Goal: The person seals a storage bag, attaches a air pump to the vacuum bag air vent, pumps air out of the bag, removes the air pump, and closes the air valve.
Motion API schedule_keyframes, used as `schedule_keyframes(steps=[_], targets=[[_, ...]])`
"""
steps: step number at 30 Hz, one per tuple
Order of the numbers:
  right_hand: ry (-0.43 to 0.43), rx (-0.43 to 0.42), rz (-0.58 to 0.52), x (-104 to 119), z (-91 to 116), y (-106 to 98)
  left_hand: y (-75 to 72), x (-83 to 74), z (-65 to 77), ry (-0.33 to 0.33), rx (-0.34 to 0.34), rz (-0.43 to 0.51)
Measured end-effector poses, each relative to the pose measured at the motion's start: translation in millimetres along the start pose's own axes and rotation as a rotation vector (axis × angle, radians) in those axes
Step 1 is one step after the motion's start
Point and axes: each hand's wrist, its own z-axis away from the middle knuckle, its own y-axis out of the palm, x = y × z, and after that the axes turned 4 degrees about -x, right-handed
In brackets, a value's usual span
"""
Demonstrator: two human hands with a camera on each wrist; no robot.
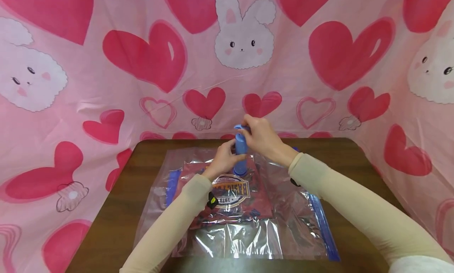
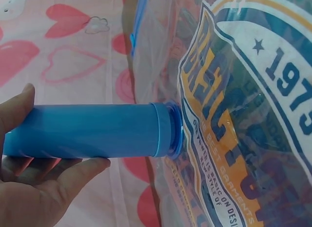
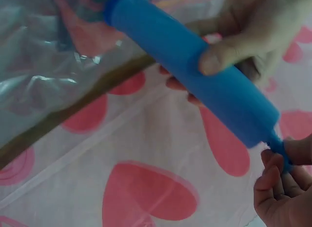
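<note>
A blue hand pump (image 1: 241, 146) stands upright on a clear plastic storage bag (image 1: 298, 229), its lower end against a round blue valve (image 2: 176, 132). Inside the bag lies a folded red garment (image 1: 260, 206) with a printed badge. My left hand (image 1: 223, 156) grips the pump's barrel, fingers on one side and thumb on the other. At the pump's top, my right hand (image 1: 264, 137) holds the blue handle (image 3: 278, 148) between thumb and curled fingers. The right wrist view shows a short part of the plunger between handle and barrel.
The bag lies on a dark brown wooden table (image 1: 117, 225), with a blue zip strip (image 1: 322, 229) along its right side. Pink cloth with hearts and rabbits (image 1: 244, 48) hangs close behind the table and at both sides.
</note>
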Motion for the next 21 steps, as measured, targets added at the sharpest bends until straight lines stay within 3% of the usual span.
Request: schedule_keyframes(steps=[8,16,21], targets=[[-0.044,-0.016,-0.02,3,-11,-8,-1.6,-2.2,2.0,-0.02,0.002,0.0],[-0.109,-0.255,-0.089,32,-48,-65,1.3,-2.0,4.9,-0.06,0.016,-0.014],[-0.117,-0.324,-0.077,44,-60,-88,0.8,-2.3,2.4,-0.051,0.021,-0.009]])
